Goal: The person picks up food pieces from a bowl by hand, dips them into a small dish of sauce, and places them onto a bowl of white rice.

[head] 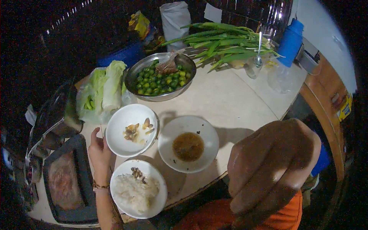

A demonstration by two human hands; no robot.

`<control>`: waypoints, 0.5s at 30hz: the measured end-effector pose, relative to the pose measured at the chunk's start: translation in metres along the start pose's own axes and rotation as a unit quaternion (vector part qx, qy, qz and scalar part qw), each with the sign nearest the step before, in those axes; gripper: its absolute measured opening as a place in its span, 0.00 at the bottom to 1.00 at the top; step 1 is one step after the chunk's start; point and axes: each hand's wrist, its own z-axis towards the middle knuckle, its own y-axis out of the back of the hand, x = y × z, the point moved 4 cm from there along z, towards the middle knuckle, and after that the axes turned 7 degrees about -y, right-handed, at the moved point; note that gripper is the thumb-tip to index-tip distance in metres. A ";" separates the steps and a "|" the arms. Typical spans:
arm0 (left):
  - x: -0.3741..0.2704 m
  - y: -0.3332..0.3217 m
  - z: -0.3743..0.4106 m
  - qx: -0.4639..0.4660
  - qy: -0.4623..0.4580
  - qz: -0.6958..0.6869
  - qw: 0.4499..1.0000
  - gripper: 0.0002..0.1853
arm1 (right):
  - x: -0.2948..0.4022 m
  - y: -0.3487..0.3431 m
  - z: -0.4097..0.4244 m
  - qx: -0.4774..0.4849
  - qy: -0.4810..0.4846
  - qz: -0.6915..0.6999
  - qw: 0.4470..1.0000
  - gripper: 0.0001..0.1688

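Note:
My left hand (99, 149) lies at the left edge of a white plate with food scraps (115, 143), fingers apart; whether it touches the rim is unclear. Close to the camera at right, my right hand (273, 161) is raised with its back showing; its fingertips are hidden, so I cannot tell if it holds anything. Below the scraps plate stands a white plate of cooked rice (135, 189) with small dark pieces on it. Between the hands is a white plate holding brown sauce (188, 146).
A steel bowl of small green citrus fruits (161, 77) stands behind the plates, with bagged leafy cabbage (113, 86) left of it. Green onions (224, 43), a spoon in a glass (258, 57) and a blue container (290, 43) lie farther back. A dark tray (69, 181) sits left.

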 end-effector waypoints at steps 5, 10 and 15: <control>-0.010 -0.002 0.004 0.022 0.003 0.012 1.000 0.20 | 0.003 -0.008 -0.005 -0.045 -0.005 -0.017 0.999 0.06; -0.005 0.008 -0.003 0.000 -0.014 0.037 0.999 0.19 | -0.025 -0.031 -0.042 -0.089 0.075 0.036 0.993 0.09; -0.008 -0.002 0.004 0.012 -0.011 0.027 1.000 0.19 | -0.009 0.001 -0.023 0.001 0.025 0.000 1.000 0.11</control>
